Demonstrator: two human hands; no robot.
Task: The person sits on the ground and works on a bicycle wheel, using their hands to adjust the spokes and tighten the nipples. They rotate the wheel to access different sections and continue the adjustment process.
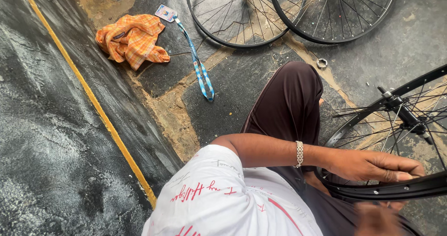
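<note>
My left hand (372, 166), with a metal bracelet on its wrist, lies over the top of a black bicycle wheel rim (419, 188) at the lower right, with the fingers closed on it. The wheel's spokes and hub axle (405, 112) rise behind it. My right hand (379, 217) is blurred just under the same rim, near the bottom edge. Its grip cannot be made out. My bent knee in dark brown trousers (288, 101) sits left of the wheel.
Two more spoked wheels (242, 17) (335, 12) lie on the stone floor at the top. An orange checked cloth (132, 39), a blue lanyard with a card (198, 63) and a small metal ring (321, 62) lie nearby. A yellow line (93, 101) edges a raised kerb at left.
</note>
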